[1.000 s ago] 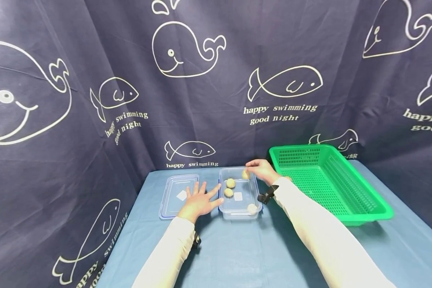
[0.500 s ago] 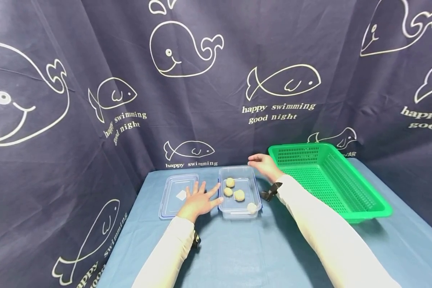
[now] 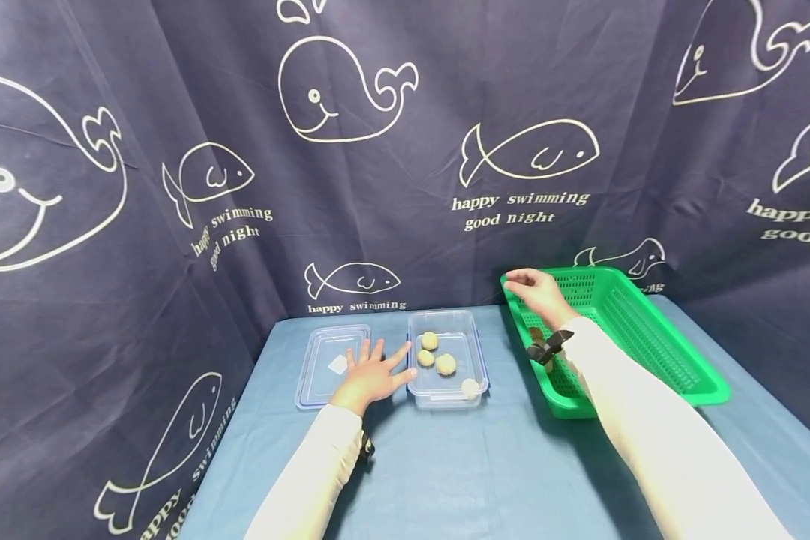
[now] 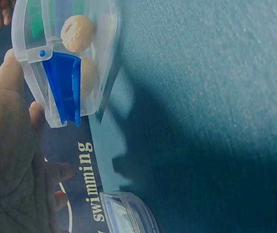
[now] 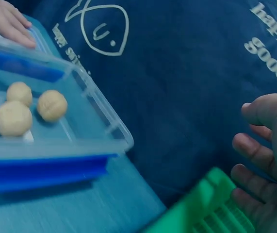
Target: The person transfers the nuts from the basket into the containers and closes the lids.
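Observation:
In the head view, a clear plastic food box [image 3: 445,401] with blue side clips stands near the back of the table. Several small pale yellow balls lie inside, among them a ball [image 3: 445,365] near the middle and a whiter one [image 3: 469,388] in the front right corner. My left hand [image 3: 367,380] has its fingers spread, thumb and forefinger at the box's left side. Over the left rim of the green plastic basket [image 3: 648,405] is my right hand [image 3: 538,292], its fingers loosely bent. The right wrist view shows nothing between those fingers [image 5: 254,150].
The box's clear lid [image 3: 320,367] with a blue seal lies flat, left of the box and partly behind my left hand. A brownish patch [image 3: 536,335] shows inside the basket beside my right wrist. A dark printed curtain [image 3: 378,210] hangs behind the table.
My right hand has let go of a ball, which now lies mid-box beside the others. The hand has moved right, from the box to over the basket. My left hand stays in place.

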A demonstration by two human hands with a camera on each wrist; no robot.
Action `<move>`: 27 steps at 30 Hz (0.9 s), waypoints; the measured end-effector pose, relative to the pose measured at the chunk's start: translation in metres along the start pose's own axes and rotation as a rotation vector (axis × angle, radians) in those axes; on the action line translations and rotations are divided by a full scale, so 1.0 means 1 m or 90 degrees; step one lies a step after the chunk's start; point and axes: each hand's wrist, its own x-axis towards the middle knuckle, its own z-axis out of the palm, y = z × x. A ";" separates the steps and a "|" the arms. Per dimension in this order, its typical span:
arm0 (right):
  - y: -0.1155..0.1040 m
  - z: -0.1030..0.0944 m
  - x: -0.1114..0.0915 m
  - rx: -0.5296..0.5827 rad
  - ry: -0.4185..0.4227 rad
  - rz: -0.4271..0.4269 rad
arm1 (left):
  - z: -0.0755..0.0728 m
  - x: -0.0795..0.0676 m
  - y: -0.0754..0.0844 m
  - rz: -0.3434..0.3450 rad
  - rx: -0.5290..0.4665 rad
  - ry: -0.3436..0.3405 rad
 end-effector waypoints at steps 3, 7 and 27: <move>0.009 -0.010 -0.001 -0.011 -0.005 -0.003 | 0.000 0.000 -0.001 -0.001 0.002 0.001; 0.022 -0.020 -0.004 -0.027 -0.009 -0.015 | -0.001 -0.001 -0.001 0.005 -0.009 0.014; 0.072 -0.040 -0.017 -0.103 -0.152 0.068 | 0.013 0.009 -0.010 -0.006 0.010 0.003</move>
